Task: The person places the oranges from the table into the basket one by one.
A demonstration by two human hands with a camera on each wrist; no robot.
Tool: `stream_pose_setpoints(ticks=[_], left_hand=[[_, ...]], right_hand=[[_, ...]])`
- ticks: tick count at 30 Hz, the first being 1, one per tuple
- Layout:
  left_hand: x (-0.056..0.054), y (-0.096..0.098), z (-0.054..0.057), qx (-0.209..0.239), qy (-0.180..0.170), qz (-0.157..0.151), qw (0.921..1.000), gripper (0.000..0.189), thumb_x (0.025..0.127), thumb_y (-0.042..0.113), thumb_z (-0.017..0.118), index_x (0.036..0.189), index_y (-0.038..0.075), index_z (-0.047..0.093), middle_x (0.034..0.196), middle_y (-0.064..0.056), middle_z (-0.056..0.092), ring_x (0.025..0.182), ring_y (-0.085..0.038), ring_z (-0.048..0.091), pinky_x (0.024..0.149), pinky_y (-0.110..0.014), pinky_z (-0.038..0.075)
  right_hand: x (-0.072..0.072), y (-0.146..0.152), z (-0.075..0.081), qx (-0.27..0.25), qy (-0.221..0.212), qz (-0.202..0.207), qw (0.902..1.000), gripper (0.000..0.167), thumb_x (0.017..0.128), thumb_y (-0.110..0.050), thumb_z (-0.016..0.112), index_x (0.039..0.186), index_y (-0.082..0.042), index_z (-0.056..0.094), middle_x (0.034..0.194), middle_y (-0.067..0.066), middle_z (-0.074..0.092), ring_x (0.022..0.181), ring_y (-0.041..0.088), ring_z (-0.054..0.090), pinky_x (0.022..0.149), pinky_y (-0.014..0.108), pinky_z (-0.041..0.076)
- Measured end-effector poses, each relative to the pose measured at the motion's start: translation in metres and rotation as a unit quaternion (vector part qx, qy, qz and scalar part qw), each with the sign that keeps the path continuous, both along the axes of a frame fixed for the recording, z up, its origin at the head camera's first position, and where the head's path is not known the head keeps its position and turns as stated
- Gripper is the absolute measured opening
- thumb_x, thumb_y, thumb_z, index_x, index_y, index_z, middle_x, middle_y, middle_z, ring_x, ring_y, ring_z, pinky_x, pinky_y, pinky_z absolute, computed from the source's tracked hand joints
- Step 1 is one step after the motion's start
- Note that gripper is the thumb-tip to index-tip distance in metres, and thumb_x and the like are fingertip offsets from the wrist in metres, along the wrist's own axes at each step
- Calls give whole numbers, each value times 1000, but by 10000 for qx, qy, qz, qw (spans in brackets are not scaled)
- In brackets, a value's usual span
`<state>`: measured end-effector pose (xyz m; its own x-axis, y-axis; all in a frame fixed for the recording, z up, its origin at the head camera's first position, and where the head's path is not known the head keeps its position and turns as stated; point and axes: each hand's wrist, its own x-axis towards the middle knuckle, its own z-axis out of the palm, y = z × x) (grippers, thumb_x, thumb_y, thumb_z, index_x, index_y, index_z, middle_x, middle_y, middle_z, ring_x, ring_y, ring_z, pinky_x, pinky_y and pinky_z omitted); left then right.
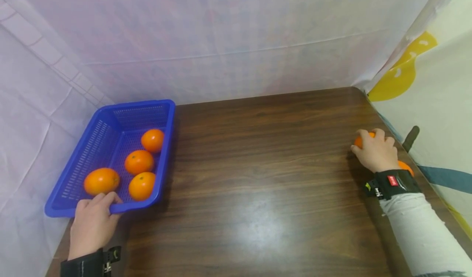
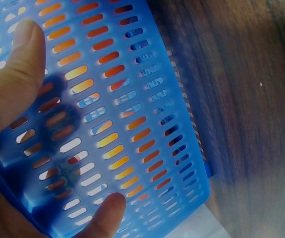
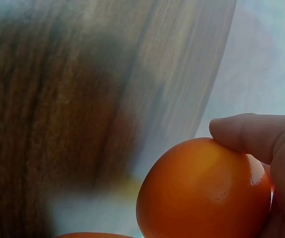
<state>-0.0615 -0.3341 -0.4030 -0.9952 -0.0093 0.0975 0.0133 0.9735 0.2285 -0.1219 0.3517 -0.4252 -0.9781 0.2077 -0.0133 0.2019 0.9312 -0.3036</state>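
Note:
At the left stands a blue plastic basket (image 1: 134, 104) with slotted walls and several oranges (image 1: 139, 162) in it. My left hand (image 1: 92, 223) grips its near rim, thumb on one side of the wall and fingers on the other. In the left wrist view, orange shows through the slots of the basket wall (image 2: 127, 99). At the table's right side my right hand (image 1: 377, 150) holds an orange (image 3: 201, 191) with fingers curled over it. Another orange (image 1: 405, 167) lies by the right wrist, partly hidden behind the wristband.
The brown wooden table (image 1: 258, 166) spans between the hands. A pale cloth (image 1: 236, 43) hangs behind its back edge. At the right edge hangs white fabric (image 1: 446, 125) with yellow and blue-grey patterns.

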Motion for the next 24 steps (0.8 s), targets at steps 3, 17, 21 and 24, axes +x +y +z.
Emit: stream_pose_setpoints(ticks=[3, 17, 21, 24], left_hand=[[-1, 1, 1, -23, -81, 72, 9999, 12, 85, 5, 74, 88, 9, 63, 84, -13, 62, 97, -46, 43, 85, -61, 35], [1, 2, 1, -8, -51, 112, 9999, 12, 86, 5, 74, 89, 8, 63, 85, -14, 62, 98, -46, 43, 85, -62, 36], [0, 3, 2, -8, -100, 130, 9999, 12, 86, 4, 73, 90, 8, 63, 86, -15, 62, 98, -46, 43, 84, -62, 37], [0, 4, 3, -21, -132, 137, 9998, 11, 86, 4, 73, 90, 8, 63, 86, -15, 62, 98, -46, 43, 84, -62, 37]], right_hand=[[0, -1, 1, -19, 12, -10, 10000, 54, 98, -28, 59, 141, -1, 41, 139, 46, 27, 111, 71, 32, 81, 78, 34], [0, -8, 4, 39, 56, 30, 10000, 55, 97, -27, 60, 142, -1, 41, 139, 47, 26, 112, 71, 33, 82, 78, 34], [-1, -10, 4, 59, 32, 65, 10000, 55, 97, -27, 60, 142, -1, 41, 140, 47, 26, 114, 71, 32, 82, 78, 34], [-2, -13, 4, 62, 14, 111, 9999, 54, 98, -27, 59, 142, -1, 41, 140, 47, 26, 114, 72, 32, 82, 78, 34]])
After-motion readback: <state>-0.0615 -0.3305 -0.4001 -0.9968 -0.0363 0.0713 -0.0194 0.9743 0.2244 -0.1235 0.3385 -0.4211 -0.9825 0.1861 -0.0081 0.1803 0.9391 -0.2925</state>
